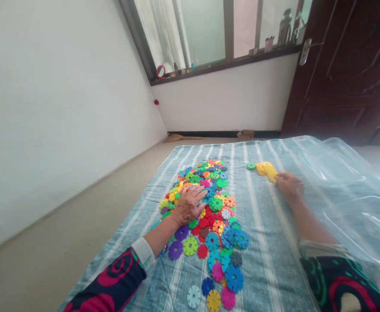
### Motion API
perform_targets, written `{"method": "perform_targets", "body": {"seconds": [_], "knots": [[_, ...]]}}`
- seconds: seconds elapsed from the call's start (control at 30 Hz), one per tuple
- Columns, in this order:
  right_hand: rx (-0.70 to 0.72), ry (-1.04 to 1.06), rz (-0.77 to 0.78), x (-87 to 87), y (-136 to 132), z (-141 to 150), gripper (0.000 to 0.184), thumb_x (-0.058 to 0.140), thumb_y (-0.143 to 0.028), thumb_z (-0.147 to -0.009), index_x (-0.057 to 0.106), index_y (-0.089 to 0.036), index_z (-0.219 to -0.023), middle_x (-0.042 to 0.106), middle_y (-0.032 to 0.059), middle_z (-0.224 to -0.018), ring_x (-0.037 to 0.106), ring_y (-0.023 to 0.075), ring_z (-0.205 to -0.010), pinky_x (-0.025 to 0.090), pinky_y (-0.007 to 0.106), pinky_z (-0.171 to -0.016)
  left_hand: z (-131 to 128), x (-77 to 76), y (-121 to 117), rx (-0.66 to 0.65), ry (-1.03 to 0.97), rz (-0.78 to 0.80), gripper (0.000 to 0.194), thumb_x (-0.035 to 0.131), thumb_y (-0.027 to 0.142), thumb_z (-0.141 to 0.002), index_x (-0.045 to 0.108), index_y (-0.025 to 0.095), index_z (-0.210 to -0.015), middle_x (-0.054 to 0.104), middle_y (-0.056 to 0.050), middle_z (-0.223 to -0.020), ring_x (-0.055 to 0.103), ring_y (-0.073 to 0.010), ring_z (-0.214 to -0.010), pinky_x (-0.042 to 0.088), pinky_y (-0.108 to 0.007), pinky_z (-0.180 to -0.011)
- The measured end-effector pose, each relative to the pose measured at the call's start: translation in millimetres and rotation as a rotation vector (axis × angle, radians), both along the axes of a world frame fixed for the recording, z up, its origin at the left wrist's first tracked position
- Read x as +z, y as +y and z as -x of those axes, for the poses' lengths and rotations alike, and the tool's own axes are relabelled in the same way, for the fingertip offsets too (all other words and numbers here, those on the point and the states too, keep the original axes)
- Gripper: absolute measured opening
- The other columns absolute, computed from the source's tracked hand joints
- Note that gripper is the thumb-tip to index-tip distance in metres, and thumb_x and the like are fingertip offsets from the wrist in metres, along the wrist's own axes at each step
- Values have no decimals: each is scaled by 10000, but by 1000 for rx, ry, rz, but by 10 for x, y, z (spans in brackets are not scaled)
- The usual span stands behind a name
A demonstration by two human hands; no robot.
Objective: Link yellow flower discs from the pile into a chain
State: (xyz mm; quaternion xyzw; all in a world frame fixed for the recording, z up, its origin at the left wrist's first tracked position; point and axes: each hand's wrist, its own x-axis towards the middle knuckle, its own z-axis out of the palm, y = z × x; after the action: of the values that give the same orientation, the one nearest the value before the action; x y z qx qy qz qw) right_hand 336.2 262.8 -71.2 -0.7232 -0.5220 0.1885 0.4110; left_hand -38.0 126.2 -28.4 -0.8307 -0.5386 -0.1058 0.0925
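Observation:
A long, mixed pile of colorful notched plastic discs (215,203) covers the middle of the cloth. My left hand (190,203) lies palm down on the pile with its fingers stretched out, hiding the discs beneath it. To the right, my right hand (290,186) pinches the edge of a yellow disc (270,174) between thumb and fingers. That disc is at the end of a small cluster of yellow discs (260,169); whether they are joined or only overlap, I cannot tell. Beside the cluster's left end lies a green disc (250,166).
A striped blue-green cloth (254,208) covers the table. Two clear plastic containers (332,160) stand at the right, near my right forearm. A white wall (63,108) runs along the left, with a windowsill (225,65) and a dark red door (345,73) beyond.

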Motion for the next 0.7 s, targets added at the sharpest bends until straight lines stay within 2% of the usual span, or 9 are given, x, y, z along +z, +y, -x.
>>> {"method": "perform_targets", "body": {"seconds": [0.13,0.27,0.47,0.6,0.7], "knots": [[8,2,9,39,-24,18,320,534,-388,-694,745,-210,-855,678,24,-633,601,213,-673,376,304,-613,15,22,150,-13,-8,4,434,499,348,-901,572,204,-1304,551,-131,-1388,463,-305,-1301,326,-555,-1082],[7,5,20,72,-40,27,317,535,-382,-697,745,-209,-860,683,24,-643,600,212,-679,375,300,-618,22,35,330,-6,-5,-4,446,423,363,-928,573,169,-1302,549,-122,-1391,459,-313,-1309,334,-532,-1076],[-1,24,10,82,-40,27,303,547,-381,-685,745,-209,-838,679,27,-638,594,213,-682,369,296,-612,21,45,531,36,5,15,447,521,346,-884,574,198,-1302,548,-132,-1393,454,-309,-1319,338,-540,-1074],[0,45,22,111,-58,36,291,545,-360,-690,741,-208,-841,673,18,-639,583,199,-659,364,291,-609,-93,80,478,112,-15,-13,408,520,353,-895,611,177,-1251,551,-153,-1385,450,-333,-1324,304,-579,-1089],[5,31,25,137,-72,45,254,543,-347,-693,733,-210,-793,664,16,-633,575,193,-652,352,288,-606,-326,94,258,114,-81,-70,401,489,394,-919,629,161,-1214,552,-167,-1378,431,-342,-1340,290,-594,-1097]]}}
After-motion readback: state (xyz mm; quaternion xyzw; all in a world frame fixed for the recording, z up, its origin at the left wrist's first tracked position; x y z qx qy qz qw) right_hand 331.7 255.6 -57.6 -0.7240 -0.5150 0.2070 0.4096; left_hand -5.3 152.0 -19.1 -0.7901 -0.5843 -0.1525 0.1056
